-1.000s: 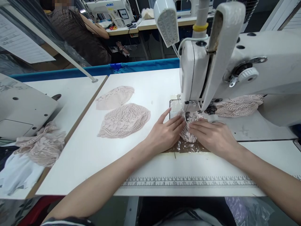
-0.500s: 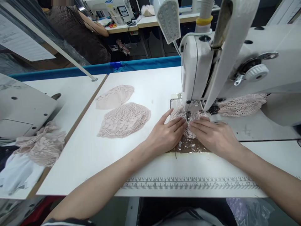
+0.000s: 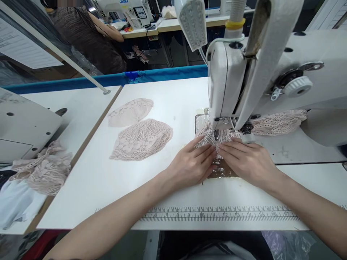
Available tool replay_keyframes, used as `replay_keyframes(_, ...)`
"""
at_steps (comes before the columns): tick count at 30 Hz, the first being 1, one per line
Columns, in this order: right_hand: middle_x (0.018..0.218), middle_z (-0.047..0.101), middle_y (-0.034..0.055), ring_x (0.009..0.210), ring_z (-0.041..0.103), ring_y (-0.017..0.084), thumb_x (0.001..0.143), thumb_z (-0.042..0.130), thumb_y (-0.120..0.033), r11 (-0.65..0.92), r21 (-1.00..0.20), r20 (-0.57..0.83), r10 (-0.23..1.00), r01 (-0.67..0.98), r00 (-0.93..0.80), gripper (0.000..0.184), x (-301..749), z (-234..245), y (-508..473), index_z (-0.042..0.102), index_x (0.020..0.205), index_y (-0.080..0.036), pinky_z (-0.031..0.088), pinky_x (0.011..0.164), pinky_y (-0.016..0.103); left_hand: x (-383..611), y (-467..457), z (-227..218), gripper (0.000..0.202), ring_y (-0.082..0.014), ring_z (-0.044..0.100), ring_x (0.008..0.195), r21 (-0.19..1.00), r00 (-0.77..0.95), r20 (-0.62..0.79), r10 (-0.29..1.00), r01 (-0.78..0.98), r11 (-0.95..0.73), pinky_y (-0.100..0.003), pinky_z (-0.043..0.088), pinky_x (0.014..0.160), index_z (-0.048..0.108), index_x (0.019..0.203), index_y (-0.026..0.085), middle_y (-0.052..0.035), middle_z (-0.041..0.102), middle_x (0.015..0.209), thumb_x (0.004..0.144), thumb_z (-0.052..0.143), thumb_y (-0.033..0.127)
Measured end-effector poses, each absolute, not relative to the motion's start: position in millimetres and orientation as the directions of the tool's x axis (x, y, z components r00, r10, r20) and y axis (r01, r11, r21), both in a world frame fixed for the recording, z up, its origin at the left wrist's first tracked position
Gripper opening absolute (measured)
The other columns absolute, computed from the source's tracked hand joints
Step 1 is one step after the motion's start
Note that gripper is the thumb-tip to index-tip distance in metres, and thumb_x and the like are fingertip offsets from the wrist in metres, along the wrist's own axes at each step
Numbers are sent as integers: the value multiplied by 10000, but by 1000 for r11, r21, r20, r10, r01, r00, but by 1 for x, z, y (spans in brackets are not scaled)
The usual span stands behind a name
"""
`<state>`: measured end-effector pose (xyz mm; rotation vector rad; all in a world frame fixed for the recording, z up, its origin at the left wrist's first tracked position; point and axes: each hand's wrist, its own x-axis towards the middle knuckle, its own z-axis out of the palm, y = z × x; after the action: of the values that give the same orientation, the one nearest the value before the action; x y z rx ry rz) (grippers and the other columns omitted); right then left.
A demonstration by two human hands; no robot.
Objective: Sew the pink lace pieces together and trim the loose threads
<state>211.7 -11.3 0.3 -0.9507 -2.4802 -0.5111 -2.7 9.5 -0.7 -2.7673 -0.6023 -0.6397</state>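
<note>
A small pink lace piece (image 3: pixel 214 139) lies under the presser foot (image 3: pixel 216 134) of the white sewing machine (image 3: pixel 271 72). My left hand (image 3: pixel 191 164) rests flat on the table just left of the needle, its stretched fingers pressing the lace's near edge. On the other side, my right hand (image 3: pixel 246 162) lies flat too, fingertips on the same lace. Sewn lace (image 3: pixel 276 122) trails behind the needle under the machine arm. Shiny tape (image 3: pixel 221 169) shows between my hands.
Two pink lace cups (image 3: pixel 141 139) lie on the white table (image 3: pixel 108 180) to the left. More lace (image 3: pixel 40 169) is heaped at the far left by another machine bed (image 3: pixel 24 133). A printed ruler (image 3: pixel 217 215) runs along the front edge. Another person (image 3: pixel 89 36) sits behind.
The lace has fed further back under the foot. Both hands have slid slightly toward me, and less lace shows in front of the needle.
</note>
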Motion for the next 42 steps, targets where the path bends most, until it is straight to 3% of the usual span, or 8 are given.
replay_keyframes(6, 1020, 745, 81, 851, 707, 187, 837, 535, 0, 682, 155, 498, 571, 714, -653, 275, 212, -3, -6, 721, 996, -124, 547, 707, 296, -4, 17, -6, 289, -200, 662, 1094, -96, 811, 446, 380, 465, -880, -463, 388, 1138, 659, 1141, 113, -86, 719, 1122, 939, 518, 264)
replay_keyframes(12, 1031, 742, 71, 837, 687, 178, 825, 519, 6, 647, 146, 494, 607, 748, -622, 285, 211, -4, -8, 704, 1015, -99, 535, 710, 309, -3, 19, -4, 363, -229, 646, 1122, -148, 815, 419, 400, 496, -856, -489, 406, 1114, 632, 1187, 77, -121, 697, 1164, 959, 493, 322)
replay_keyframes(18, 986, 736, 66, 832, 660, 180, 808, 499, 40, 656, 76, 488, 632, 751, -601, 320, 211, -2, -13, 708, 996, -113, 490, 636, 300, -4, 12, -1, 298, -204, 663, 1077, -195, 817, 432, 382, 498, -845, -446, 461, 1068, 670, 1115, 99, -94, 718, 1124, 958, 496, 283)
replay_keyframes(25, 952, 744, 59, 824, 658, 173, 829, 513, 20, 648, 144, 481, 614, 748, -625, 284, 210, 2, -12, 719, 953, -133, 474, 680, 301, -3, 12, -1, 300, -209, 663, 1081, -183, 812, 431, 394, 506, -843, -446, 451, 1080, 674, 1112, 104, -95, 720, 1118, 958, 495, 289)
replay_keyframes(42, 923, 749, 50, 830, 645, 199, 819, 522, -19, 550, 214, 456, 675, 808, -580, 326, 212, -3, -4, 705, 1057, -146, 444, 862, 361, -2, 24, -5, 391, -242, 642, 1123, -147, 784, 416, 461, 559, -816, -484, 423, 1083, 639, 1180, 79, -129, 678, 1198, 966, 480, 366)
